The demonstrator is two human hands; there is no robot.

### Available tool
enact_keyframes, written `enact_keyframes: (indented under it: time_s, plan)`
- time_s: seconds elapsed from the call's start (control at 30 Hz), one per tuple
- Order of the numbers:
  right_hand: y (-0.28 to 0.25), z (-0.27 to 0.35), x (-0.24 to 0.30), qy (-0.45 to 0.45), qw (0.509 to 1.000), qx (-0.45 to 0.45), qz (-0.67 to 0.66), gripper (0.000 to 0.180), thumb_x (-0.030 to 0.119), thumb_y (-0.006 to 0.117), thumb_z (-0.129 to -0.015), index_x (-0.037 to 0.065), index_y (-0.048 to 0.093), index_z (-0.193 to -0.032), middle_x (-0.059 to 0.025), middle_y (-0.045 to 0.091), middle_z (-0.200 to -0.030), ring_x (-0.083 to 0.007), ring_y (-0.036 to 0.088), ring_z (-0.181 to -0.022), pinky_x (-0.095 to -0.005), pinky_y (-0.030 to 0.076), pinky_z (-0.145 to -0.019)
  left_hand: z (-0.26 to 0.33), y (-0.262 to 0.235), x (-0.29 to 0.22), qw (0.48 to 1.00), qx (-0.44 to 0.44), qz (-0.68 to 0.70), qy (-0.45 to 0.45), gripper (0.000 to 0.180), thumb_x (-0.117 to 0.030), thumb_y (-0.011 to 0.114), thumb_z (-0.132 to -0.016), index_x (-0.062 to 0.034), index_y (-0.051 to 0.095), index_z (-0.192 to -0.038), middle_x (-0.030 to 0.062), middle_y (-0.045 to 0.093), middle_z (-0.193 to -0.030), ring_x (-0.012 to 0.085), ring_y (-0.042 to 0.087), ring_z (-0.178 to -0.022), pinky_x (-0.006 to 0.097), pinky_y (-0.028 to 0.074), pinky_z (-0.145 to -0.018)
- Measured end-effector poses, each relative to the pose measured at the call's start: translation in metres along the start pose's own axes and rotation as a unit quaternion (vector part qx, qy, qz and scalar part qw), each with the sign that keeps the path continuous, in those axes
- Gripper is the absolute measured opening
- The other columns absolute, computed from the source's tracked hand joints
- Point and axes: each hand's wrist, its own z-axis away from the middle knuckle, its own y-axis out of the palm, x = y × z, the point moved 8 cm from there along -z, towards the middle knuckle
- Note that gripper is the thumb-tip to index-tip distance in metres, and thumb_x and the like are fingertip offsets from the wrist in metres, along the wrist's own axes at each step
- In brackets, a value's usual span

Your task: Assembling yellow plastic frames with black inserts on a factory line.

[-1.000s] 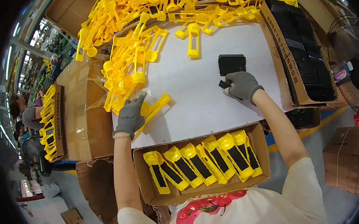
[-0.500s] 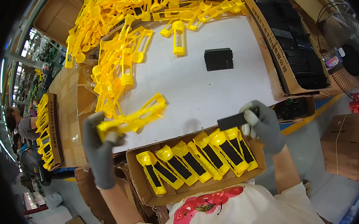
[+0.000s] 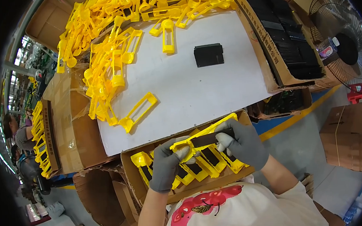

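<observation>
Holding a long yellow plastic frame in both grey-gloved hands over the open cardboard box of finished yellow pieces at the table's near edge: left hand has its grip closed around the frame's left end, right hand is clamped on the right end, fingers pressing a flat black rectangular insert into it. Further back on the white table, one loose yellow frame lies alone near the left edge, a small stack of black inserts sits toward the far right.
</observation>
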Motion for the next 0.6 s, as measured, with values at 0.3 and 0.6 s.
enact_keyframes:
  time_s: [0.3, 0.6]
  plan:
    - [-0.006, 0.002, 0.004, -0.060, 0.984, -0.031, 0.163, 0.017, 0.020, 0.064, -0.089, 0.004, 0.058, -0.091, -0.0165, 0.065, -0.071, -0.0336, 0.064, -0.064, -0.0382, 0.049, -0.053, 0.002, 0.009, 0.003, 0.998, -0.009, -0.066, 0.002, 0.027, 0.001, 0.059, -0.085, 0.0083, 0.062, -0.111, 0.0171, 0.067, -0.092, 0.0246, 0.070, -0.075, 0.028, 0.058, -0.062]
    - [-0.001, 0.000, 0.004, -0.105, 0.976, -0.011, 0.190, 0.015, 0.014, 0.061, -0.091, 0.000, 0.056, -0.092, -0.0074, 0.062, -0.062, -0.0106, 0.062, -0.053, -0.0267, 0.047, -0.050, 0.004, 0.008, 0.013, 0.999, -0.027, -0.044, -0.017, 0.025, 0.003, 0.062, -0.086, 0.0050, 0.064, -0.111, 0.0121, 0.067, -0.091, 0.0229, 0.070, -0.078, 0.026, 0.057, -0.060]
